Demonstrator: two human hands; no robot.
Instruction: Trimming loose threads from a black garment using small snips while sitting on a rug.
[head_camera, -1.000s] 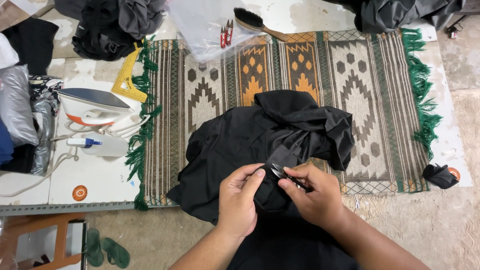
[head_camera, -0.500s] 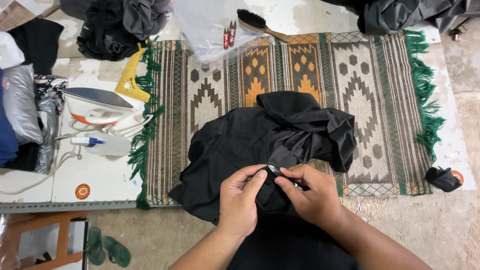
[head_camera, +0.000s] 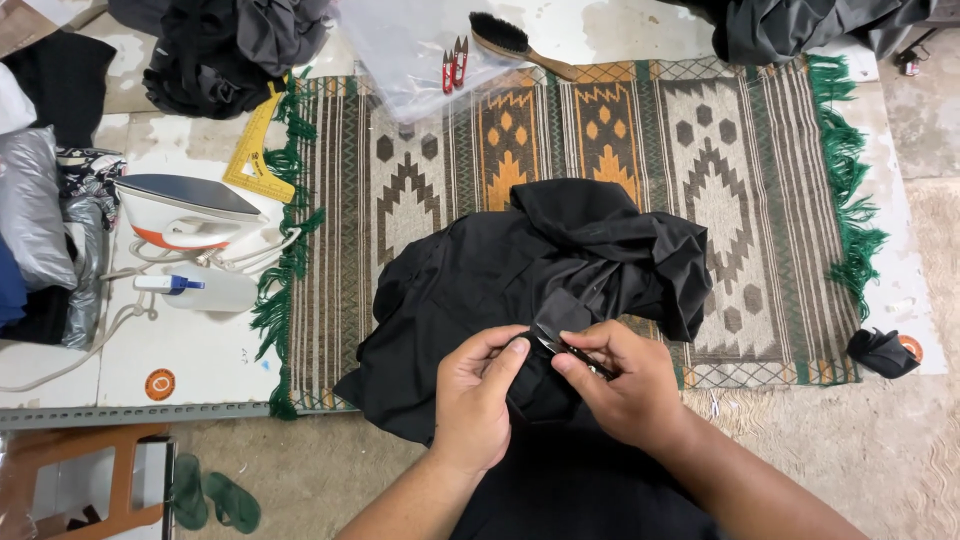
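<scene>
The left hand (head_camera: 478, 400) is pinching a fold of the black garment (head_camera: 520, 275), fingers curled shut on the cloth. The right hand (head_camera: 625, 385) is gripping small thread snips (head_camera: 565, 350), their tips touching the fabric near the patterned rug (head_camera: 640, 130).

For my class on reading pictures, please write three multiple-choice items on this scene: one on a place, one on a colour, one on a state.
1. Where does the iron stand?
A. left of the rug
B. on the rug
C. on the floor

2. What colour is the rug's fringe?
A. red
B. green
C. white

3. How does the black garment lie?
A. folded flat
B. hung up
C. bunched up

Answers:
1 A: the iron stands on the white tabletop, beyond the rug's left edge.
2 B: green tassels run along both short ends.
3 C: the cloth lies in loose folds, while the left hand and the right hand pinch it, the right one also holding small snips.
</scene>
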